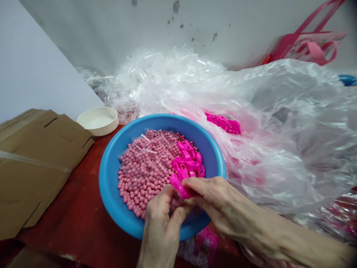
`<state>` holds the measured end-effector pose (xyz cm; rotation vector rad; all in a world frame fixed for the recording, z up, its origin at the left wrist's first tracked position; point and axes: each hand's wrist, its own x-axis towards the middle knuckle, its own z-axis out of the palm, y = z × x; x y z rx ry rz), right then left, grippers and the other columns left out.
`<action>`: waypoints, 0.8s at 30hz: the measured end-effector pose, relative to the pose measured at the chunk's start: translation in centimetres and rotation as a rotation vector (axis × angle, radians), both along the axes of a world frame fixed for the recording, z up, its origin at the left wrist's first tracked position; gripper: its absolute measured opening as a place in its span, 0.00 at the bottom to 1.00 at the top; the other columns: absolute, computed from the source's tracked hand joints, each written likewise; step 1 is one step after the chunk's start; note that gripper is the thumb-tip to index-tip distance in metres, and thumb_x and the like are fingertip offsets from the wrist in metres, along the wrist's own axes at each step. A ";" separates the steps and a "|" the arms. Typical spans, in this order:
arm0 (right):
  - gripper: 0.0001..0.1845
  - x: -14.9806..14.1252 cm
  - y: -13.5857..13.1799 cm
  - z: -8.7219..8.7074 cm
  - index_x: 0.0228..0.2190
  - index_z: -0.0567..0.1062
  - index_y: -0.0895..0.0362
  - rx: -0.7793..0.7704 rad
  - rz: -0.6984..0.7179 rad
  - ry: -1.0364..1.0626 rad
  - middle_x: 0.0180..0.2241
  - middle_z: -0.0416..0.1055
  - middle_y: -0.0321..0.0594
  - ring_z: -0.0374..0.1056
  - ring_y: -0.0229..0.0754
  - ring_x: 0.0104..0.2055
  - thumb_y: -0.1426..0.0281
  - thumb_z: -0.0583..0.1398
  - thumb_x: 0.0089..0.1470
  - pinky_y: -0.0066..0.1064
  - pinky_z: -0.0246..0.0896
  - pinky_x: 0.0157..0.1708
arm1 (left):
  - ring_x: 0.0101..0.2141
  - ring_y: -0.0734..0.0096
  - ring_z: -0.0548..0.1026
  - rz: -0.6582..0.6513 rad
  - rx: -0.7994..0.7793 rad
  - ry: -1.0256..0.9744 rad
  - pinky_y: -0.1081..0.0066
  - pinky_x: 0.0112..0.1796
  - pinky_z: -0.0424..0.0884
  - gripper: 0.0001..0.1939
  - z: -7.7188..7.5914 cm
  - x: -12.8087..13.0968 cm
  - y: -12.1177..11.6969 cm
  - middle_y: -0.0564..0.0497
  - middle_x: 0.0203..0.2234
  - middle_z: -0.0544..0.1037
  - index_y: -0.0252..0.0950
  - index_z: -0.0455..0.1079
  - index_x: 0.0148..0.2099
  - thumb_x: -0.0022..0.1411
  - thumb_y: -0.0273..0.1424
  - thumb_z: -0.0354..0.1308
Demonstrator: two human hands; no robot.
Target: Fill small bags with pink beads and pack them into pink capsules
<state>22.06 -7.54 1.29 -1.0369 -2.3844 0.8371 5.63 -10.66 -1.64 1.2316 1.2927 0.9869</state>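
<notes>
A blue bowl (111,175) on the red table holds a heap of small pink beads (139,175), a clear little bag (145,152) lying on them, and several bright pink plastic pieces (189,160). My right hand (214,204) pinches one bright pink plastic piece (178,186) over the bowl's near side. My left hand (161,223) is curled right beside it, fingertips pressed at the same piece; what else it grips is hidden.
A flattened cardboard box (36,160) lies at the left. A cream round lid (97,121) sits behind the bowl. A big clear plastic bag (279,141) with more pink pieces (223,123) fills the right. Small clear bags (156,70) pile at the back wall; a pink tote (306,44) stands far right.
</notes>
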 end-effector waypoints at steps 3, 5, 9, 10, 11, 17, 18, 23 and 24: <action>0.08 -0.4 0.4 0.4 0.27 0.60 0.56 -0.009 0.031 0.018 0.21 0.59 0.31 0.52 0.33 0.20 0.79 0.49 0.55 0.26 0.45 0.20 | 0.28 0.64 0.75 -0.037 -0.012 0.031 0.69 0.31 0.72 0.09 -0.2 -0.2 0.1 0.50 0.25 0.77 0.35 0.73 0.39 0.55 0.32 0.59; 0.07 -0.3 0.6 0.6 0.29 0.62 0.57 -0.012 0.046 0.017 0.21 0.60 0.32 0.52 0.33 0.21 0.78 0.48 0.55 0.26 0.45 0.20 | 0.29 0.64 0.75 -0.047 -0.039 0.001 0.68 0.33 0.72 0.10 -0.1 -0.2 0.1 0.50 0.26 0.76 0.35 0.72 0.41 0.55 0.31 0.59; 0.06 0.5 0.6 0.7 0.33 0.64 0.58 -0.016 0.046 0.073 0.23 0.63 0.34 0.56 0.34 0.23 0.77 0.48 0.56 0.27 0.49 0.24 | 0.32 0.68 0.74 -0.119 -0.183 -0.216 0.72 0.34 0.70 0.11 1.1 -0.4 0.0 0.52 0.28 0.75 0.36 0.70 0.42 0.56 0.31 0.60; 0.06 0.8 0.5 0.8 0.33 0.64 0.57 -0.032 0.045 0.061 0.23 0.64 0.34 0.56 0.34 0.24 0.78 0.49 0.56 0.26 0.50 0.25 | 0.32 0.69 0.73 -0.129 -0.219 -0.267 0.73 0.34 0.70 0.11 1.4 -0.6 0.0 0.53 0.28 0.74 0.37 0.69 0.42 0.56 0.32 0.60; 0.07 1.0 0.4 1.0 0.32 0.64 0.57 -0.045 0.042 0.034 0.23 0.63 0.33 0.56 0.34 0.24 0.78 0.49 0.56 0.26 0.50 0.25 | 0.33 0.70 0.73 -0.134 -0.249 -0.305 0.73 0.35 0.70 0.11 1.6 -0.7 -0.1 0.53 0.29 0.73 0.37 0.68 0.42 0.56 0.32 0.60; 0.10 1.1 -0.3 2.5 0.30 0.66 0.58 0.026 0.016 -0.095 0.24 0.65 0.36 0.57 0.35 0.24 0.83 0.51 0.49 0.26 0.51 0.25 | 0.33 0.71 0.71 -0.130 -0.199 -0.209 0.73 0.37 0.70 0.11 1.1 -1.2 -0.5 0.53 0.30 0.72 0.38 0.69 0.43 0.58 0.33 0.59; 0.10 1.0 -0.2 2.7 0.30 0.66 0.58 0.006 0.006 -0.106 0.24 0.66 0.37 0.58 0.36 0.25 0.83 0.51 0.49 0.27 0.51 0.25 | 0.33 0.70 0.71 -0.114 -0.170 -0.144 0.73 0.36 0.70 0.11 0.7 -1.3 -0.6 0.53 0.30 0.73 0.38 0.70 0.44 0.58 0.33 0.58; 0.08 0.6 0.3 2.3 0.27 0.64 0.57 -0.099 0.001 -0.068 0.22 0.62 0.33 0.58 0.35 0.24 0.80 0.51 0.54 0.26 0.51 0.25 | 0.37 0.63 0.74 -0.002 -0.058 0.055 0.70 0.37 0.71 0.15 -0.8 -1.6 -1.1 0.47 0.37 0.76 0.37 0.72 0.46 0.55 0.32 0.60; 0.08 0.6 0.4 2.0 0.27 0.63 0.56 -0.112 0.010 -0.054 0.22 0.61 0.33 0.58 0.34 0.25 0.79 0.51 0.56 0.26 0.51 0.25 | 0.37 0.62 0.74 0.008 -0.045 0.058 0.69 0.36 0.72 0.14 -0.8 -1.5 -1.2 0.47 0.37 0.77 0.37 0.73 0.46 0.55 0.32 0.60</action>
